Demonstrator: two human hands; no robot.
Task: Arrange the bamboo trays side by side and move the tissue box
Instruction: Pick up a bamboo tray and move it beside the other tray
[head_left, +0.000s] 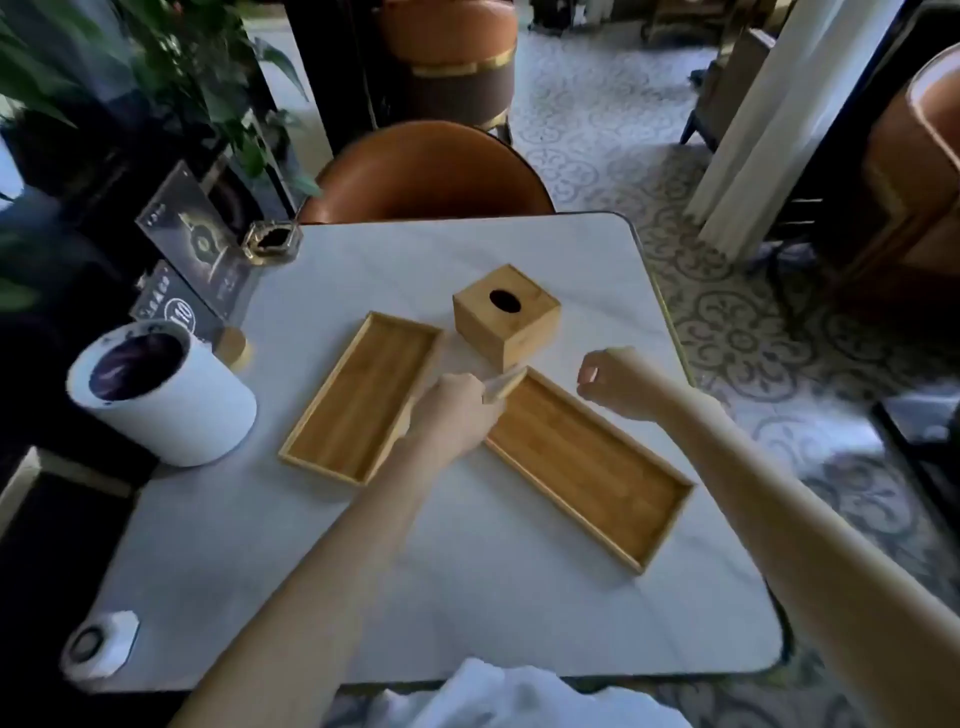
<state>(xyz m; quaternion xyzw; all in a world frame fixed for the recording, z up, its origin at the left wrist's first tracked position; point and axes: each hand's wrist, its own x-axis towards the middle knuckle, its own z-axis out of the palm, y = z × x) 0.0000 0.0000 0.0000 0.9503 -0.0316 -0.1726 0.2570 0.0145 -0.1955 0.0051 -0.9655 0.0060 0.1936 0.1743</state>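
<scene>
Left hand has its fingers pinching the top corner of the right-side tray, mid-frame below the wooden box. Right hand is just clenched and holding nothing.

bare left hand, bare right hand, white garment

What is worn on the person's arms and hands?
The left forearm and right forearm are bare, no sleeves in view. The left hand and right hand are ungloved, with no watch, ring or bracelet visible. A white garment shows at the bottom edge.
</scene>
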